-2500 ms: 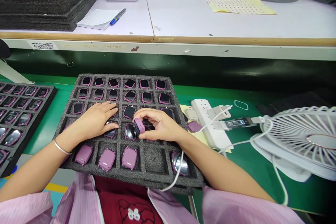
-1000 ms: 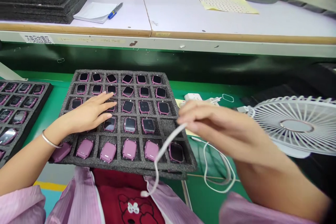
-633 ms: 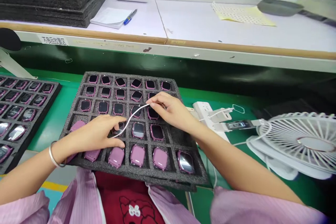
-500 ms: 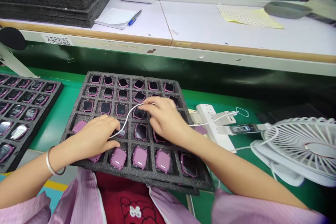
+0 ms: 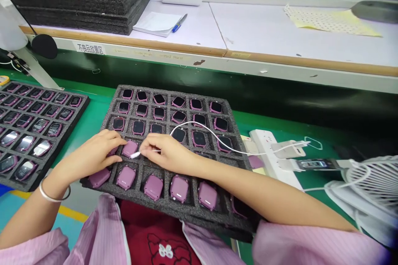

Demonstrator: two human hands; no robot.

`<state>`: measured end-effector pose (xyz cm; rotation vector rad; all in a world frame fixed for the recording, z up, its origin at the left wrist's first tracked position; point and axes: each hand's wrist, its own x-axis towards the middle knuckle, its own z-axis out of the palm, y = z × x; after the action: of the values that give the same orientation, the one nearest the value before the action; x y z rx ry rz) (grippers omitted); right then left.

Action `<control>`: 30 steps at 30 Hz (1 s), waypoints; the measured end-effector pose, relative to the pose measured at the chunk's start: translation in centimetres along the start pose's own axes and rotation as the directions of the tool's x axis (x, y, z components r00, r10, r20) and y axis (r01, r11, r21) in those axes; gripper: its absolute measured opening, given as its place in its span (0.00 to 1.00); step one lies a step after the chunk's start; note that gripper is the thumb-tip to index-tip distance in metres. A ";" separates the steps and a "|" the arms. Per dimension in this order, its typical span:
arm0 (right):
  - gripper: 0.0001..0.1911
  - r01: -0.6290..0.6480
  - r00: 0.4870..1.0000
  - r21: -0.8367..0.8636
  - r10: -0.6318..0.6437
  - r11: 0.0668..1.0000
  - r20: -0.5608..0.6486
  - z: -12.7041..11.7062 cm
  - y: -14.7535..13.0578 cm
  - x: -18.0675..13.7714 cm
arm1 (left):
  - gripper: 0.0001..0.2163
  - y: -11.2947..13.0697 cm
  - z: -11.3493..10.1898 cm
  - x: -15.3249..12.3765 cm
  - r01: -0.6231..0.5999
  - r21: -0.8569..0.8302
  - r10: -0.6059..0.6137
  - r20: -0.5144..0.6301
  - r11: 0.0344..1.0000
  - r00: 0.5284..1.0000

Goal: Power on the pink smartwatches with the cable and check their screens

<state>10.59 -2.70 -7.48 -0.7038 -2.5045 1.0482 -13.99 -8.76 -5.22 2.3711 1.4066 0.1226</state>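
A black foam tray (image 5: 174,91) in front of me holds several purple smartwatch bodies, some screen up, the near row back up. My left hand (image 5: 93,155) has its fingers closed round one purple watch body (image 5: 129,148) lying back up in the fourth row. My right hand (image 5: 166,154) pinches the plug end of a white cable (image 5: 211,131) and holds its tip against that watch. The cable loops back over the tray to a white charger (image 5: 289,148).
A second foam tray (image 5: 77,109) of watches lies at the left. A white power strip (image 5: 267,153) and a white fan (image 5: 370,186) sit at the right on the green mat. Behind is a white bench with stacked foam (image 5: 81,2), a notepad (image 5: 157,22) and a pen.
My right hand set a watch down, fetched the white cable from the right and brought its plug leftward to the watch under my left hand. The view has shifted left.
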 end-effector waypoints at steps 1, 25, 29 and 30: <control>0.07 -0.024 0.998 0.016 0.025 1.000 -0.062 0.1 0.0 0.3 | 0.18 -0.1 0.0 -0.2 0.020 0.015 -0.019 -0.014 1.000 1.000; 0.13 -0.120 0.990 -0.417 0.139 0.901 0.017 0.9 1.0 1.6 | 0.18 -0.6 -2.5 1.5 0.193 0.051 -0.193 -0.007 0.980 0.981; 0.12 -0.121 0.991 -0.441 0.133 0.889 -0.005 1.0 0.8 1.3 | 0.16 1.4 -2.6 3.3 0.179 0.288 -0.128 -0.190 0.941 0.974; 0.13 -0.129 0.990 -0.449 0.144 0.884 0.000 0.9 0.7 1.3 | 0.16 1.8 -2.4 3.5 0.177 0.345 -0.106 -0.213 0.922 0.971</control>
<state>9.31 -2.07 -8.51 -1.0093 -2.7896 0.5161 -11.42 -5.85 -2.72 2.5922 1.8251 0.0560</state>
